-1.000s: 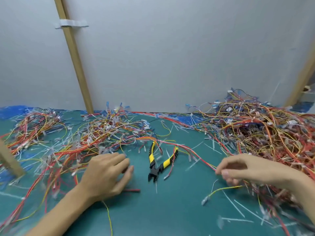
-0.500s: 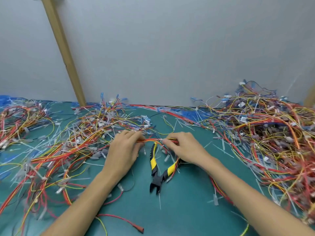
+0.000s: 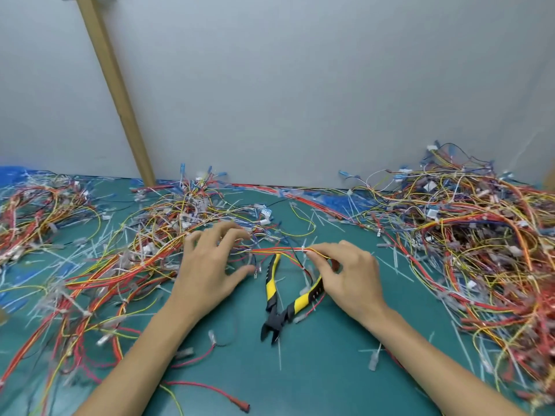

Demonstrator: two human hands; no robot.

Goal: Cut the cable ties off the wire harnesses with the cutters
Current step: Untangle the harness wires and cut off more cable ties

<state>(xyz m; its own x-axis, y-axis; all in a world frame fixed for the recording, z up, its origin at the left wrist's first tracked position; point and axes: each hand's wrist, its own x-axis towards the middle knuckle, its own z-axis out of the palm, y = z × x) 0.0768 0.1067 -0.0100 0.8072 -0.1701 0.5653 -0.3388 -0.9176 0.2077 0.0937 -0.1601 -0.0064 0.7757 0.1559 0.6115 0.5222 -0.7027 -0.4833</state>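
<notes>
The left hand (image 3: 210,268) has let go of the wire harness (image 3: 270,251) it was pinching half a second ago. Its fingers are now spread and straight, hovering over the tangle just left of that harness with nothing in their grasp. The right hand (image 3: 348,274) keeps its place, with thumb and forefinger still pinched on the same harness.

A grey wall panel (image 3: 300,85) stands along the far edge of the bench (image 3: 315,370), which is covered in green matting. A wooden batten (image 3: 114,85) leans across the panel down to the far edge, left of centre.

The biggest heap of harnesses (image 3: 468,235) fills the right side of the bench from the far edge to the near one. A flatter spread of harnesses (image 3: 144,250) lies across the left half, and a smaller clump (image 3: 30,211) sits at the left edge. A blue sheet (image 3: 12,172) shows in the far left corner.

The held harness is a thin bundle of red, orange and yellow wires running level between the two hands. A white cable tie (image 3: 304,250) is on it just at the right fingertips.

The cutters (image 3: 277,315) lie flat on the bench under that bundle, untouched. Their yellow-and-black handles are splayed toward the far edge and the black jaws point at the near edge. The right handle passes beneath the right palm.

Cut tie ends (image 3: 387,262) are scattered over the matting. A loose red wire (image 3: 210,387) lies near the near edge between the forearms.
</notes>
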